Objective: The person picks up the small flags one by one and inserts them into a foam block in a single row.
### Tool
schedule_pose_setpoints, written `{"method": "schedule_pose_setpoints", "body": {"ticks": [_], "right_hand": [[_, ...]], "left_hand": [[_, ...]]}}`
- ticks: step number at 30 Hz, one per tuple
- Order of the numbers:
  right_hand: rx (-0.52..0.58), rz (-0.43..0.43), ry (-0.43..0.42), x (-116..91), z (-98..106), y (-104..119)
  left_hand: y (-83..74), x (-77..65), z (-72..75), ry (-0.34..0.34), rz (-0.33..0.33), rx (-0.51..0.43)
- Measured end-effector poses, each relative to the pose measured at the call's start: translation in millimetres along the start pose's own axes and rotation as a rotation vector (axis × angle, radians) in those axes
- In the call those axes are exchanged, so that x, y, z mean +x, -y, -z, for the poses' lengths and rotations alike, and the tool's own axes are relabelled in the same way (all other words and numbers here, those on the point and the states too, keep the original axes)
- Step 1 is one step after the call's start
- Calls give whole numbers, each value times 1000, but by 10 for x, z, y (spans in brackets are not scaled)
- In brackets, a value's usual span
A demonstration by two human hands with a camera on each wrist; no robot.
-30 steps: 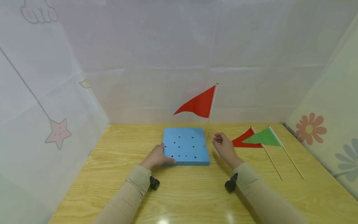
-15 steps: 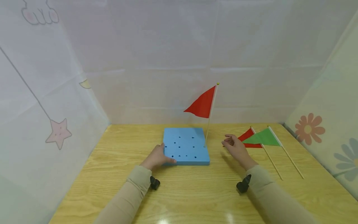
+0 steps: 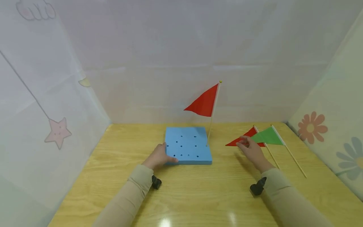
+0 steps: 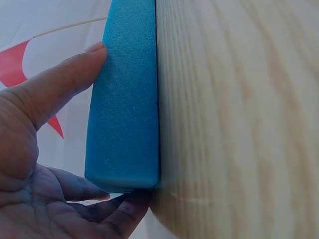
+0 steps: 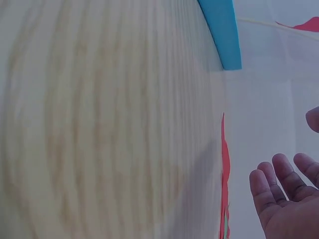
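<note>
A blue foam block (image 3: 187, 142) dotted with small holes lies flat on the table. Standing in a hole near its right edge is a red pennant flag (image 3: 204, 101) on a thin stick. My left hand (image 3: 158, 156) grips the block's near left corner, thumb on the top front edge and fingers against the left side (image 4: 75, 199). My right hand (image 3: 250, 151) is over a second red flag (image 3: 233, 142) that lies on the table, its fingers loosely bent with nothing between them. A green flag (image 3: 269, 136) partly covers that red flag.
The wooden table (image 3: 198, 195) meets a pale cloth wall (image 3: 147, 88) behind the block. Printed cloth with a star (image 3: 58, 132) hangs at the left, with flowers (image 3: 312, 127) at the right.
My right hand has moved right, away from the standing flag, to over the lying red flag. The standing flag's cloth has swung slightly. My left hand stays on the block.
</note>
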State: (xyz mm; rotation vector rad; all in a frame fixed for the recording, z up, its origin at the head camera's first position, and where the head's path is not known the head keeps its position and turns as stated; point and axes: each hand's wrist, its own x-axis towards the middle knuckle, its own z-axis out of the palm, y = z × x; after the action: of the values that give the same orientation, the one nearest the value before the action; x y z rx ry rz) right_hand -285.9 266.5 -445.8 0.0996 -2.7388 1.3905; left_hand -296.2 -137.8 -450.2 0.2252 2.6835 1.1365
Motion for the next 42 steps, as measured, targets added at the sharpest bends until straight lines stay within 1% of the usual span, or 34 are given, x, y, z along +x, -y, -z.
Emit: {"method": "schedule_pose_setpoints", "body": {"ticks": [5,8,12,18,21,24,32,36,42], "right_hand": [[1,-29,-2,-82,141,-91],[-29,-41,-5,-139,224,-170],[-79,-57,-5,-182,334,-267],[-96,-75,0,-238,502,-392],[-114,-89,-10,-284,575,-453],[-120,-111,-20,-325,636,-512],[-64,-151,-23,-390,771,-645],[-65,-172,-20,-422,833,-685],[-125,-186,-58,-473,892,-754]], "left_hand": [[-38,-17,-4,18,7,6],[-44,-34,-21,25,13,15],[-46,-48,-35,18,15,10],[-56,-49,-35,12,18,-19],[-55,-46,-39,12,14,-11],[-47,-40,-44,11,12,-6],[-24,-23,-47,2,-8,0],[-19,-19,-49,1,-12,3],[-18,-21,-56,0,3,-3]]}}
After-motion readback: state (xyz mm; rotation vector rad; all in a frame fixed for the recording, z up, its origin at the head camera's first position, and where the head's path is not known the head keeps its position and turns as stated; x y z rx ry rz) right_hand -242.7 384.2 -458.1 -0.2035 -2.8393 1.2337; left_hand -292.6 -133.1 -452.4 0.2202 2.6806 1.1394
